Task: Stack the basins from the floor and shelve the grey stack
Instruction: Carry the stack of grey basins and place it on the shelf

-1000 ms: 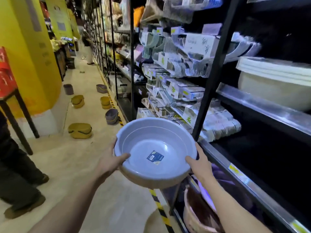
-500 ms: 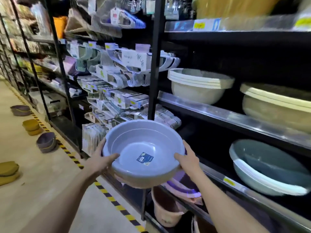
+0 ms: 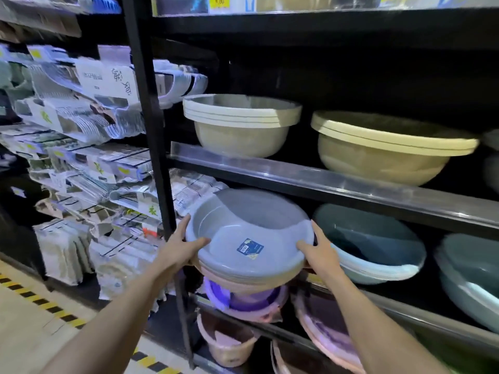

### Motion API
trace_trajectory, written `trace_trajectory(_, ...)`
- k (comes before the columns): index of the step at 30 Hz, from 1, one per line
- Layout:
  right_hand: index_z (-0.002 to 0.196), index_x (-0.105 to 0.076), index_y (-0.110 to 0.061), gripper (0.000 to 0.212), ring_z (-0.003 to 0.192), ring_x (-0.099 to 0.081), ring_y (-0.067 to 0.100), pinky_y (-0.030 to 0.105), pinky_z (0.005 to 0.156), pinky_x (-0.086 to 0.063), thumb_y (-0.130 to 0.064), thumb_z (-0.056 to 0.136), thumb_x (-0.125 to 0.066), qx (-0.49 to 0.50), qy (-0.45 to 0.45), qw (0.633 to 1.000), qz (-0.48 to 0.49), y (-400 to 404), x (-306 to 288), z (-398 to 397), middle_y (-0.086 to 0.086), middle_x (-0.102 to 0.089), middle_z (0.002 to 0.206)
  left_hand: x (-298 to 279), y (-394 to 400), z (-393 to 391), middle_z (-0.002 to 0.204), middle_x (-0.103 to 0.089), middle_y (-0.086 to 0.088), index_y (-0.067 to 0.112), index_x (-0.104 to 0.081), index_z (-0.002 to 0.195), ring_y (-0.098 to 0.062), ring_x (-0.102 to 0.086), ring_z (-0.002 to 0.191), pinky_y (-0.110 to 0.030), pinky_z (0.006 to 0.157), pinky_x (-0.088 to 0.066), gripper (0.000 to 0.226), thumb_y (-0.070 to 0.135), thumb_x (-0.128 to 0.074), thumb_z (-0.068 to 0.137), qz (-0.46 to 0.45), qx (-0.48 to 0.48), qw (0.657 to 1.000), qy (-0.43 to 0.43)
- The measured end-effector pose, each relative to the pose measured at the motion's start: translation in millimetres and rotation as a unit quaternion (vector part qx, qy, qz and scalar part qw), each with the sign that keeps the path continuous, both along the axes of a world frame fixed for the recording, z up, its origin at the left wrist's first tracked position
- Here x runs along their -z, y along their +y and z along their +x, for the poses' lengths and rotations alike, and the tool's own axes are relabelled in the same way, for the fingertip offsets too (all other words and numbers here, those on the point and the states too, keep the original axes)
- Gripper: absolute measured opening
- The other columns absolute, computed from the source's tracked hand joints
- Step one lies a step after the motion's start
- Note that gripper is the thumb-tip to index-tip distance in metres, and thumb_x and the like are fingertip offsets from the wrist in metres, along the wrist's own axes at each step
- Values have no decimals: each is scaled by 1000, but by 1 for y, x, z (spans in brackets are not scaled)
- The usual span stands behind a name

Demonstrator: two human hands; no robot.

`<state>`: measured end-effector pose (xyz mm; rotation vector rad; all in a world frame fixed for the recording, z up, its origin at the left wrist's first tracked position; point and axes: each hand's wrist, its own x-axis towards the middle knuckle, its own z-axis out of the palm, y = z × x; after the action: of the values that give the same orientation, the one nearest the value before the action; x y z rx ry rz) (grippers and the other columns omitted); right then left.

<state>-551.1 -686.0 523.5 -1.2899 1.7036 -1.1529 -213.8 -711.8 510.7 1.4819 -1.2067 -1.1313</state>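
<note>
I hold a stack of grey basins (image 3: 243, 225) by its rim, with a blue sticker inside the top one. My left hand (image 3: 181, 247) grips the left rim and my right hand (image 3: 318, 249) grips the right rim. The stack is tilted and its far edge reaches under the middle shelf (image 3: 324, 182), at the left end of the lower shelf space beside the black upright post (image 3: 151, 130). The shelf board below the stack is hidden by it.
Teal basins (image 3: 378, 247) sit right of the grey stack on the same shelf. Beige basins (image 3: 240, 122) and cream basins (image 3: 388, 147) fill the shelf above. Purple and pink basins (image 3: 245, 303) lie below. Packaged goods (image 3: 81, 163) hang at left. Striped floor tape (image 3: 40, 300) marks the aisle edge.
The view has swung from the aisle to face the shelf. The grey stack has moved forward and to the right, from open air in front of the post into the lower shelf opening.
</note>
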Motion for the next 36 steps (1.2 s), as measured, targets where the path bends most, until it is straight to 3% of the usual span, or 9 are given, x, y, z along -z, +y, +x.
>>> trace_trajectory(4,136,-49,-38,57,114,-58,27,46,97,-49,-25,83,-63,32,-6,999,10,-16,8,-10,4,-62,130,8,-43,-12,128,-66,-9,49,-29,152,-26,-75,88,-37,62,-61,92,28,-81,78,9,35,999,-2)
trace_trajectory(8,123,-53,-22,40,109,-57,34,37,79,-46,-26,84,-63,78,17,997,21,-34,11,-8,10,-63,119,9,-85,-13,136,-61,0,47,-29,151,-16,-76,84,-36,59,-61,98,35,-82,70,-13,76,997,-23)
trace_trajectory(10,131,-51,-16,48,109,-56,28,34,79,-43,-26,86,-65,102,18,994,20,-42,14,-4,8,-61,126,9,-107,-9,137,-60,1,49,-29,150,-21,-73,97,-41,71,-63,104,44,-81,59,-19,107,994,-29)
trace_trajectory(13,140,-47,-13,60,114,-53,27,33,85,-40,-32,86,-66,155,35,987,31,-52,15,6,9,-57,136,14,-144,-2,134,-61,0,47,-33,147,-27,-72,100,-44,69,-63,100,48,-84,60,4,150,988,-27)
trace_trajectory(17,150,-39,-12,75,133,-45,32,38,104,-39,-38,84,-65,220,37,973,59,-68,16,26,11,-46,150,23,-187,6,111,-71,-9,38,-59,108,-31,-75,88,-52,70,-63,58,55,-85,59,11,159,986,-57)
trace_trajectory(22,132,-51,-4,79,114,-57,35,52,96,-49,-49,70,-64,261,33,962,74,-90,17,37,15,-59,129,24,-216,9,118,-68,-17,11,-50,137,-25,-76,83,-43,70,-64,98,59,-84,58,31,203,978,-27)
trace_trajectory(27,95,-55,-9,50,90,-62,31,52,85,-55,-50,67,-62,290,51,953,74,-100,18,42,9,-62,97,21,-222,6,108,-72,-13,20,-51,133,-26,-74,88,-45,76,-63,85,52,-80,60,19,200,979,-18)
trace_trajectory(33,121,-57,6,61,91,-62,31,42,83,-54,-38,79,-69,299,45,948,102,-119,24,40,18,-63,109,32,-241,7,102,-74,-17,2,-66,114,-32,-73,93,-48,89,-59,82,56,-77,53,67,174,982,-30)
trace_trajectory(36,119,-57,4,60,93,-60,30,41,85,-53,-39,79,-69,290,38,950,105,-124,32,42,20,-61,117,41,-247,8,100,-75,-15,0,-67,112,-31,-73,92,-48,87,-60,85,60,-77,53,62,172,982,-41)
